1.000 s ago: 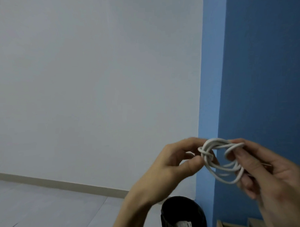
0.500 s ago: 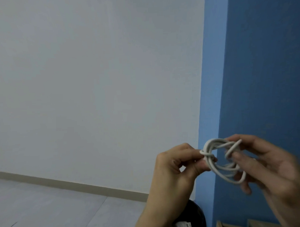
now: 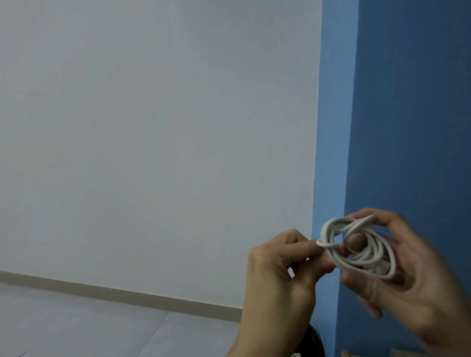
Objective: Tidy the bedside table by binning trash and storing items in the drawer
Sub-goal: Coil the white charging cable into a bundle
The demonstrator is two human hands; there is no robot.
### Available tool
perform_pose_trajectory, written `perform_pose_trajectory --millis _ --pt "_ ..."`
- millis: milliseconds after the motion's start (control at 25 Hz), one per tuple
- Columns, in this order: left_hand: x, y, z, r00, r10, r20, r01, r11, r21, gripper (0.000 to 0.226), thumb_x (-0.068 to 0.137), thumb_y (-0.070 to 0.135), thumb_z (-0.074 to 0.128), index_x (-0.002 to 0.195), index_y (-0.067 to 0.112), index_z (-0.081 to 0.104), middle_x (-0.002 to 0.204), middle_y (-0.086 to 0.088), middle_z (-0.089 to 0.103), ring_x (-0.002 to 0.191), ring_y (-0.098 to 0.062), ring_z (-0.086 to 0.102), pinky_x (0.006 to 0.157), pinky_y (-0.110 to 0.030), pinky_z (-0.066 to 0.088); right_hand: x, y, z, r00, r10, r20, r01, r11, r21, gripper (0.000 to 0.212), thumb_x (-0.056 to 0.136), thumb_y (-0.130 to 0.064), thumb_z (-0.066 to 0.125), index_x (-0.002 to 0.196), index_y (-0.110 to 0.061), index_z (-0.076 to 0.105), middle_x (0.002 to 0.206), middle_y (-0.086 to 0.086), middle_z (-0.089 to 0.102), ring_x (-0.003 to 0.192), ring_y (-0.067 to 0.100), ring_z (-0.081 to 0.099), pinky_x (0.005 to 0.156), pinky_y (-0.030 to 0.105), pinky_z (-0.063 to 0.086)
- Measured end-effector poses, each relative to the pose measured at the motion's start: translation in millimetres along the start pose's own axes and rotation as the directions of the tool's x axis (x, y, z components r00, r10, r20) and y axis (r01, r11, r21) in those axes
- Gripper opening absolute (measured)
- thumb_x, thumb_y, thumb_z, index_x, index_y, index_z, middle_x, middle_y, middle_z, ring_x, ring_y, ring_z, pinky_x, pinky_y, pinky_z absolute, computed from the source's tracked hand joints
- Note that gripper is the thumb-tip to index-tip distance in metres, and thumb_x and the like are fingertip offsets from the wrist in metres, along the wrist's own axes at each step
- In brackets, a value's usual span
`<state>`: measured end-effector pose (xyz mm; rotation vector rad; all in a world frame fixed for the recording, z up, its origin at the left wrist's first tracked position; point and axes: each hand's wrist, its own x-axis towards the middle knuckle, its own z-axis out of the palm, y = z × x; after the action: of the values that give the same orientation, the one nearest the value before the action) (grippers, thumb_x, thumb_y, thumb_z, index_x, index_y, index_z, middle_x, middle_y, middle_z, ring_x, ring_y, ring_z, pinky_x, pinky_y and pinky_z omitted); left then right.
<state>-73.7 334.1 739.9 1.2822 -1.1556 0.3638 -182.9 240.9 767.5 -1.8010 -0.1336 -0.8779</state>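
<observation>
The left hand pinches one wrap of the white cable, probably cinching the coil for storing. The right hand cups the loops with curled fingers, raised before the blue wall.

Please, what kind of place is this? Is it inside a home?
Probably an indoor room, perhaps a bedroom corner, though no bed shows. A pale wall meets a blue wall, a skirting board runs along a grey floor, and what looks like a dark bin stands by the corner.
</observation>
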Motion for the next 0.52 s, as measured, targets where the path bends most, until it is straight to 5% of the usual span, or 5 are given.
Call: perform_pose_trajectory --millis 200,360,440,520 --pt "-2.4 -1.8 1.1 0.999 0.033 0.009 -0.034 0.997 0.073 0.012 0.077 0.027 0.066 0.084 0.029 0.076 0.061 -0.003 0.047 0.057 -0.005 0.040 0.053 -0.020 0.032 0.7 0.1 -4.4 0.998 0.055 -0.022 -0.056 0.997 -0.044 0.076 0.024 -0.071 0.077 0.088 -0.034 0.059 0.063 0.010 0.061 0.029 0.017 0.045 0.038 0.012 0.040" --pt "-1.8 -1.2 1.0 0.994 0.111 -0.003 -0.109 0.981 0.160 0.011 0.080 0.021 0.066 0.084 0.028 0.074 0.059 0.002 0.043 0.055 0.000 0.038 0.051 -0.010 0.027 -1.8 0.9 0.4 0.993 0.010 -0.117 -0.019 0.996 -0.082 0.074 0.027 -0.077 0.072 0.086 -0.034 0.061 0.061 0.003 0.061 0.027 0.018 0.047 0.036 0.013 0.042" --pt "-1.8 -0.2 -1.1 0.987 0.156 0.026 -0.157 0.951 0.268 0.012 0.080 0.016 0.065 0.081 0.024 0.075 0.058 0.004 0.041 0.055 -0.001 0.037 0.050 -0.009 0.025 -3.4 3.2 2.7 0.983 -0.027 -0.182 0.008 0.994 -0.105 0.057 0.039 -0.070 0.075 0.083 -0.035 0.062 0.062 0.002 0.062 0.026 0.019 0.048 0.034 0.014 0.042" --pt "-1.8 -0.6 -7.5 0.981 0.179 0.079 -0.195 0.891 0.409 0.011 0.078 0.012 0.065 0.074 0.018 0.073 0.058 0.002 0.042 0.056 -0.004 0.037 0.049 -0.011 0.025 -2.1 7.2 3.1 0.970 -0.048 -0.237 0.018 0.992 -0.124 0.020 0.064 -0.034 0.078 0.076 -0.035 0.063 0.062 0.004 0.062 0.025 0.020 0.048 0.031 0.014 0.040"
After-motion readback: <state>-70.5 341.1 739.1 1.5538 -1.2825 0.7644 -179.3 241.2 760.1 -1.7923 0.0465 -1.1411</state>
